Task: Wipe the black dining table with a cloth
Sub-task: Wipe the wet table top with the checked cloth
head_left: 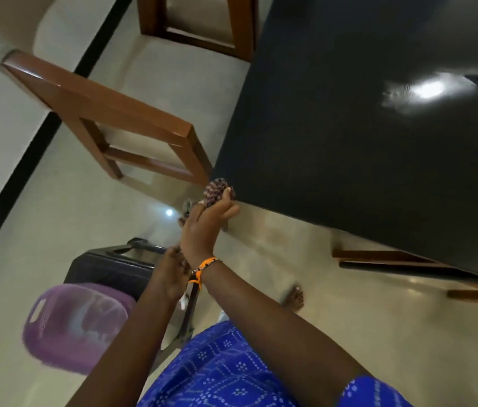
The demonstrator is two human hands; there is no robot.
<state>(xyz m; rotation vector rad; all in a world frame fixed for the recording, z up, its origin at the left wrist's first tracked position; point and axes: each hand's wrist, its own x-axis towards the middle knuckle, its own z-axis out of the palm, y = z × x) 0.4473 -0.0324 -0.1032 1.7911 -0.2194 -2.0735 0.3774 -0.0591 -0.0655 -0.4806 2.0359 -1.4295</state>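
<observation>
While the right hand (211, 218) grips the bunched cloth (219, 191) at the black desk (364, 127) corner, left hand (170, 271) fingers curl near the wrist, grasp unclear. Wiping barely begun; nearly whole top remains.

Single head-worn wide-angle view, tilted, looking steeply down from close above the person's forearms; black dining table (379, 136) fills the upper right, floor (55, 218) and chair (108, 118) the left.
</observation>
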